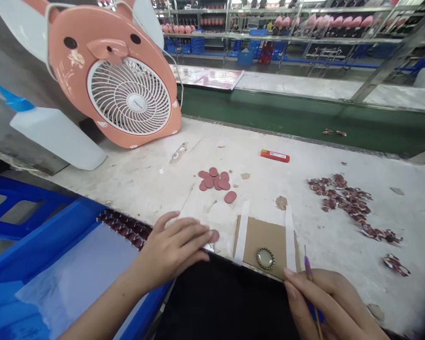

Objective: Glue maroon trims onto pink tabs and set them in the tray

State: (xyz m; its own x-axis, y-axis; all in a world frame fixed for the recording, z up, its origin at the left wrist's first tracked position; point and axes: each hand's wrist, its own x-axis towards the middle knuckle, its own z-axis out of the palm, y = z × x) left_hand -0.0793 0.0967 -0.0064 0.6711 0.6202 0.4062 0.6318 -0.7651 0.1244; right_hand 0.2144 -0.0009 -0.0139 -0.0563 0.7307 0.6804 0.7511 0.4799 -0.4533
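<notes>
My left hand [177, 243] reaches over the table's front edge, fingers stretched and thumb apart below. Its fingertips touch a dark red oval piece [215, 235]; something silvery shows partly beneath them. A small pile of similar oval pieces [214, 179] lies beyond, with one piece [230, 197] apart. My right hand [326, 300] is closed around a slender purple tool [308, 267] with a fine metal tip pointing up. Left of that hand, a round bottle-cap-like setting [265, 259] with a scalloped dark rim and a clear centre lies on cardboard [264, 236], taped down by two white strips.
Shiny brown-red pieces [350, 200] lie scattered at right. A red-orange tube [275, 156] lies farther back. An orange fan [134, 99] and a white bottle [58, 134] stand at left. Below the edge, a blue crate [71, 226] holds striped dark red pieces. A green belt [269, 111] runs behind.
</notes>
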